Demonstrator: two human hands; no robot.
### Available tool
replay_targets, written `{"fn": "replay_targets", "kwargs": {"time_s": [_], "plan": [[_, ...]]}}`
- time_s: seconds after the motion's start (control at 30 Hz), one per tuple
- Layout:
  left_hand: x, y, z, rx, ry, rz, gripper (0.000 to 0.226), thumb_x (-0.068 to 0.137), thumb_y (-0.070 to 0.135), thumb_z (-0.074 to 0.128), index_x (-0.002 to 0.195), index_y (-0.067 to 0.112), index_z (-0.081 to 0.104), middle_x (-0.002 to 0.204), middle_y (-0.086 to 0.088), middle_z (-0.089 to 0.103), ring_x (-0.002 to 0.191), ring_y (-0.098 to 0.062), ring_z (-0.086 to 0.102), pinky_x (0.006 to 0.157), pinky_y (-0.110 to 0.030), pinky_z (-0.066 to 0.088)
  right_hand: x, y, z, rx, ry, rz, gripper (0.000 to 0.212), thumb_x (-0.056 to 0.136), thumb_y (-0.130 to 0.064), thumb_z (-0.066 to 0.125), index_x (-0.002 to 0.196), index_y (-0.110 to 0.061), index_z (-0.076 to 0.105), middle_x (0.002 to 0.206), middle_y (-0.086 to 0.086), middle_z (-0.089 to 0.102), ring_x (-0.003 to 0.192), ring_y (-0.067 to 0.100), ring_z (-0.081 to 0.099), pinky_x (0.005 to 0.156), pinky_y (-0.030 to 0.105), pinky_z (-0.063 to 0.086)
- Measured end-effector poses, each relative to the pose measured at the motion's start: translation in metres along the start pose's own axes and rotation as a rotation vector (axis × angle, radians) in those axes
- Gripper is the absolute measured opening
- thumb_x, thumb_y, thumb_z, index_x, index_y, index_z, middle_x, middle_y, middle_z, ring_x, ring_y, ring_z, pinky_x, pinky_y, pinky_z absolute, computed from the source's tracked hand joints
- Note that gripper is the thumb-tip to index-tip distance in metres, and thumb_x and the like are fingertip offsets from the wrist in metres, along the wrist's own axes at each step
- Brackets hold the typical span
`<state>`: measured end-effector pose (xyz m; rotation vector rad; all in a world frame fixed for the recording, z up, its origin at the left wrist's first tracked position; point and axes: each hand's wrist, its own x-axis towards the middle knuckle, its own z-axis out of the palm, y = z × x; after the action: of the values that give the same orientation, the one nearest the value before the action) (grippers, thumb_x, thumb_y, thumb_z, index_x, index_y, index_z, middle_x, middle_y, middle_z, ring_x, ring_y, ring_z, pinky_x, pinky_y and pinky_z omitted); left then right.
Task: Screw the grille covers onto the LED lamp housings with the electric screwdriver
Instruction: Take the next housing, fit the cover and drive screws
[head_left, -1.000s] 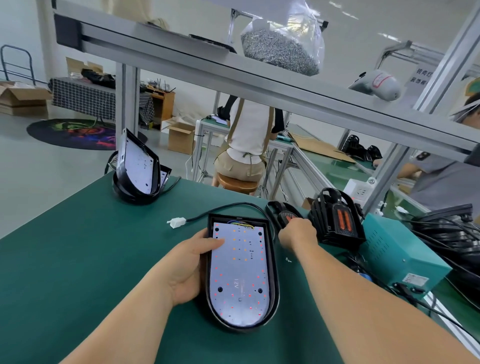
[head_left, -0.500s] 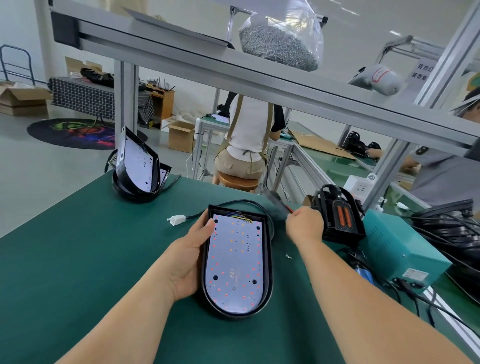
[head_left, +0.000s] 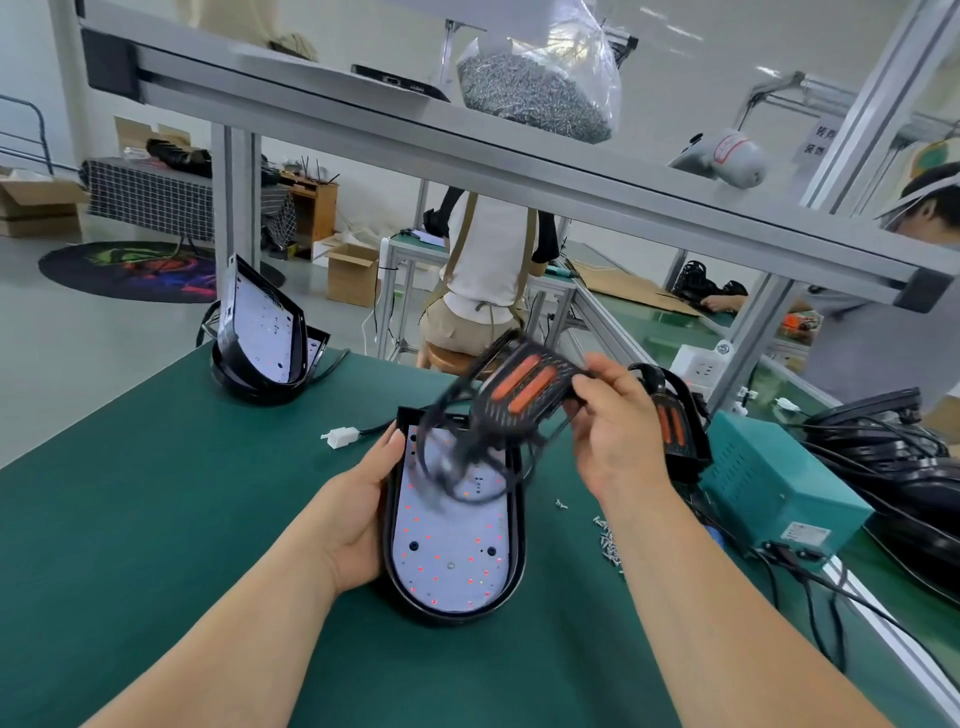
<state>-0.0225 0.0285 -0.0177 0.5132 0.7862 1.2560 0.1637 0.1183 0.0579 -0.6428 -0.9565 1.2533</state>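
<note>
Left hand (head_left: 358, 512) grips the side of the black oval LED lamp housing (head_left: 452, 525) lying flat on the green tabletop (head_left: 156, 519), while the right hand (head_left: 618, 431) pinches a black plastic grille cover with orange inserts (head_left: 511, 400), tilted just above it.

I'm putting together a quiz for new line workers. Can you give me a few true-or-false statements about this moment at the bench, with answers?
1. The right hand holds a grille cover in the air above the lamp housing. True.
2. The left hand rests on the table, clear of the housing. False: its grip is on the housing's left edge.
3. Loose screws lie on the table to the left of the housing. False: they lie to its right.
4. A bag of screws sits on the shelf above the bench. True.
</note>
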Motion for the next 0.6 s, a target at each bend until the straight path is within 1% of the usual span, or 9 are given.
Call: {"fn": "replay_targets", "kwargs": {"time_s": [0.1, 0.17, 0.2, 0.27, 0.3, 0.37, 0.47, 0.53, 0.6], "plan": [[-0.001, -0.001, 0.000, -0.009, -0.029, -0.017, 0.055, 0.099, 0.052, 0.043, 0.132, 0.014, 0.064, 0.125, -0.016, 0.069, 0.111, -0.034, 0.069, 0.084, -0.043, 0.055, -0.011, 0.011, 0.005, -0.246, -0.139, 0.013, 0.028, 0.093, 0.012, 0.051, 0.089, -0.011, 0.066, 0.076, 0.002, 0.070, 0.065, 0.011, 0.063, 0.064, 0.022, 0.054], [-0.001, 0.000, 0.000, -0.017, -0.027, -0.001, 0.052, 0.099, 0.051, 0.044, 0.135, 0.018, 0.062, 0.126, -0.014, 0.069, 0.113, -0.033, 0.068, 0.085, -0.043, 0.056, -0.016, 0.017, 0.007, -0.367, -0.195, 0.017, 0.028, 0.095, 0.009, 0.053, 0.090, -0.014, 0.068, 0.080, 0.002, 0.069, 0.067, 0.009, 0.062, 0.066, 0.020, 0.054], [0.000, 0.000, -0.001, -0.016, -0.023, 0.013, 0.050, 0.099, 0.050, 0.045, 0.137, 0.021, 0.060, 0.127, -0.013, 0.069, 0.113, -0.033, 0.067, 0.084, -0.043, 0.057, -0.017, 0.020, 0.009, -0.388, -0.210, 0.034, 0.028, 0.095, 0.008, 0.054, 0.090, -0.015, 0.069, 0.082, 0.002, 0.070, 0.069, 0.010, 0.063, 0.069, 0.022, 0.056], [0.000, -0.001, 0.000, -0.017, -0.015, 0.032, 0.048, 0.100, 0.048, 0.045, 0.140, 0.024, 0.057, 0.127, -0.012, 0.069, 0.114, -0.032, 0.067, 0.081, -0.042, 0.059, -0.020, 0.025, 0.012, -0.415, -0.215, 0.054, 0.026, 0.095, 0.006, 0.055, 0.091, -0.015, 0.070, 0.087, 0.006, 0.070, 0.075, 0.014, 0.064, 0.076, 0.030, 0.057], [0.001, -0.002, 0.000, -0.018, -0.015, 0.037, 0.048, 0.100, 0.048, 0.045, 0.140, 0.025, 0.056, 0.127, -0.012, 0.069, 0.114, -0.032, 0.067, 0.082, -0.042, 0.058, -0.022, 0.028, 0.014, -0.449, -0.208, 0.043, 0.026, 0.095, 0.005, 0.056, 0.091, -0.016, 0.070, 0.090, 0.008, 0.070, 0.077, 0.015, 0.064, 0.077, 0.030, 0.057], [0.001, -0.003, 0.000, -0.015, -0.022, 0.044, 0.049, 0.100, 0.049, 0.044, 0.140, 0.025, 0.056, 0.127, -0.011, 0.069, 0.115, -0.031, 0.067, 0.083, -0.042, 0.058, -0.024, 0.033, 0.016, -0.569, -0.198, -0.020, 0.026, 0.095, 0.003, 0.056, 0.090, -0.019, 0.070, 0.091, 0.005, 0.070, 0.077, 0.013, 0.063, 0.071, 0.023, 0.057], [0.003, -0.003, 0.000, -0.021, -0.023, 0.049, 0.049, 0.100, 0.049, 0.043, 0.140, 0.024, 0.056, 0.127, -0.011, 0.069, 0.114, -0.031, 0.067, 0.079, -0.040, 0.060, -0.023, 0.035, 0.018, -0.722, -0.192, -0.104, 0.027, 0.095, -0.004, 0.058, 0.087, -0.026, 0.070, 0.085, -0.004, 0.069, 0.070, 0.007, 0.059, 0.066, 0.018, 0.053], [0.004, -0.004, -0.001, -0.028, -0.024, 0.051, 0.051, 0.098, 0.050, 0.045, 0.140, 0.023, 0.056, 0.127, -0.011, 0.069, 0.115, -0.031, 0.067, 0.077, -0.040, 0.061, -0.022, 0.037, 0.017, -0.812, -0.171, -0.143, 0.025, 0.094, -0.008, 0.059, 0.085, -0.029, 0.069, 0.082, -0.010, 0.067, 0.065, 0.000, 0.055, 0.067, 0.013, 0.047], [0.005, -0.005, -0.001, -0.035, -0.027, 0.054, 0.057, 0.091, 0.051, 0.053, 0.140, 0.022, 0.055, 0.128, -0.012, 0.068, 0.116, -0.033, 0.066, 0.074, -0.040, 0.062, -0.024, 0.042, 0.016, -0.887, -0.148, -0.169, 0.023, 0.094, -0.010, 0.060, 0.085, -0.030, 0.067, 0.084, -0.012, 0.064, 0.070, -0.001, 0.055, 0.073, 0.016, 0.044]]}}
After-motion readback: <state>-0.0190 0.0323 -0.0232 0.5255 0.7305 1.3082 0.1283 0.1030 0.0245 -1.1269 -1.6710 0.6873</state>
